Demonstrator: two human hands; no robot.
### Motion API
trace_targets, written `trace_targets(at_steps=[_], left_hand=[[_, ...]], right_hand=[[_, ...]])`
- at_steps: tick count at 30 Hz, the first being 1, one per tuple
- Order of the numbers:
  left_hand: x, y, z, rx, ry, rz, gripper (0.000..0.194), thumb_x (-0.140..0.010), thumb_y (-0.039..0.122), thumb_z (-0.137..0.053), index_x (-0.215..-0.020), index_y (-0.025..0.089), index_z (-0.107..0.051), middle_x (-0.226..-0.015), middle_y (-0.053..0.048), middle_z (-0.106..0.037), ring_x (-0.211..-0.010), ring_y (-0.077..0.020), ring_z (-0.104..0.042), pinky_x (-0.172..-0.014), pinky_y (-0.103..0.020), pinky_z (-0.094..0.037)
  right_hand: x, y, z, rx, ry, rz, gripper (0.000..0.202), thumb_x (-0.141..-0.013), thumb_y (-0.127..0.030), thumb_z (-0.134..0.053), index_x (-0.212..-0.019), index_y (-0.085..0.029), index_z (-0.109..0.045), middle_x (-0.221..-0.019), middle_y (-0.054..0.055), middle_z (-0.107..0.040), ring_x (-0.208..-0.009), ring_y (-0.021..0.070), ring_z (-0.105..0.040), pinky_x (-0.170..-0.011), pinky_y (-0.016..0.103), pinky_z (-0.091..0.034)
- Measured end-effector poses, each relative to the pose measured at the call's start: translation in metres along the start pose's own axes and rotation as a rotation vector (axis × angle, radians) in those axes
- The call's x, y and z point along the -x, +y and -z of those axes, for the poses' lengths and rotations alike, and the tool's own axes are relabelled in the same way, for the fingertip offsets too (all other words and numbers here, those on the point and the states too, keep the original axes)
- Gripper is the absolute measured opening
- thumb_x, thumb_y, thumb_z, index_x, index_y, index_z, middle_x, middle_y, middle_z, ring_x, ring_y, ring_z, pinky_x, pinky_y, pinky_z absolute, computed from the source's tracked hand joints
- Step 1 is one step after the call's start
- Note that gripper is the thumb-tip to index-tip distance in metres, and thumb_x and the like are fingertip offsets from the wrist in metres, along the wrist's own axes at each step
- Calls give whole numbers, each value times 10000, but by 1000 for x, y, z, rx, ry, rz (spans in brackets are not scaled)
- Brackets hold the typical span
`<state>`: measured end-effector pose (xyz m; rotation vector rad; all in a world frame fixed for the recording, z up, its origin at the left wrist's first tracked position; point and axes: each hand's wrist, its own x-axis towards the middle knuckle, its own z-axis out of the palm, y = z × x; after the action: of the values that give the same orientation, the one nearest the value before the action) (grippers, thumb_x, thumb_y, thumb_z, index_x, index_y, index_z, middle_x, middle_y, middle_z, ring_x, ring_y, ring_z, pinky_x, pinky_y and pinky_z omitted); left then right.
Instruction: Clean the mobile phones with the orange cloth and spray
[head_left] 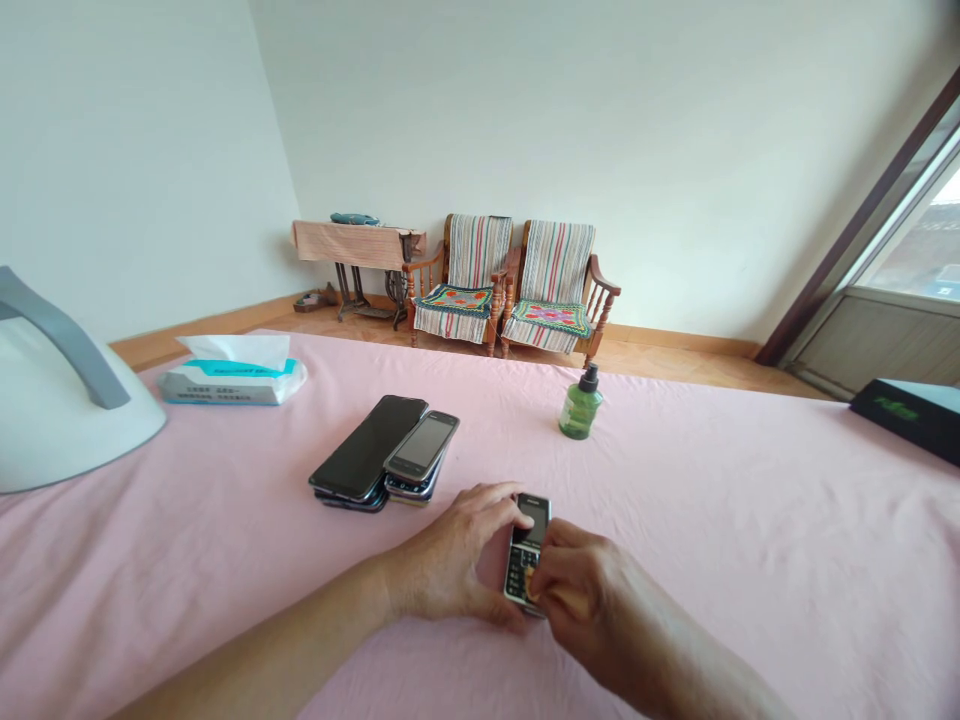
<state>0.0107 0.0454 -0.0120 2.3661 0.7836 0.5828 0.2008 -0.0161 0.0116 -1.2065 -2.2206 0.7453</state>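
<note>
A keypad mobile phone (pixel 533 515) with a small screen and black keys lies face up on the pink cloth (pixel 675 560). My left hand (pixel 457 555) grips it from the left, fingers at its upper end and on the screen, thumb at its lower end. Over the keys, my right hand (pixel 589 590) is closed in a pinch. A bit of yellowish, cloth-like material (pixel 530 582) shows between its fingers and touches the keypad; most of it is hidden.
Left of the hands are stacked phones: a large black one (pixel 371 447) and a smaller grey one (pixel 422 446) on top. A green pump bottle (pixel 580 408) stands ahead. A tissue pack (pixel 232 382), a white grey-handled object (pixel 67 400) and a black box (pixel 911 415) sit farther out.
</note>
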Motion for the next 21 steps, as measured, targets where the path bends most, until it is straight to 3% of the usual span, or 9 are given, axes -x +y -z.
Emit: trace_targets(at_steps=[5, 10, 15, 21], left_hand=[[3, 6, 5, -13, -31, 29, 723, -542, 443, -843, -1159, 217, -541, -1380, -130, -397, -1258, -330, -380, -1044, -471, -307], [7, 11, 5, 4, -35, 21, 750, -579, 405, -831, -1235, 221, -517, -1243, -107, -449, -1161, -282, -460, -1016, -409, -369], [7, 18, 2, 55, 4, -11, 638, -628, 349, -807, -1197, 228, -544, -1149, -69, -490, -1074, -251, -504, -966, -364, -416], [5, 20, 1, 81, 21, -6, 626, -603, 275, -823, -1170, 239, -561, -1131, -58, -507, -1056, -249, -515, -954, -360, -421]], right_hand=[[3, 18, 10, 65, 90, -166, 223, -677, -14, -465, -599, -172, -603, -685, 1, -580, -605, 108, -545, -571, 222, -393], [-4, 17, 15, -106, 261, -305, 140, -743, -180, -542, -642, -176, -639, -685, 5, -596, -640, 135, -564, -600, 248, -416], [-8, 14, 7, -330, 266, -404, 181, -744, -312, -583, -651, -165, -635, -605, -4, -558, -572, 124, -508, -489, 223, -358], [-10, 17, 0, -593, 284, -472, 236, -712, -382, -650, -661, -153, -627, -575, -22, -540, -531, 93, -466, -495, 208, -332]])
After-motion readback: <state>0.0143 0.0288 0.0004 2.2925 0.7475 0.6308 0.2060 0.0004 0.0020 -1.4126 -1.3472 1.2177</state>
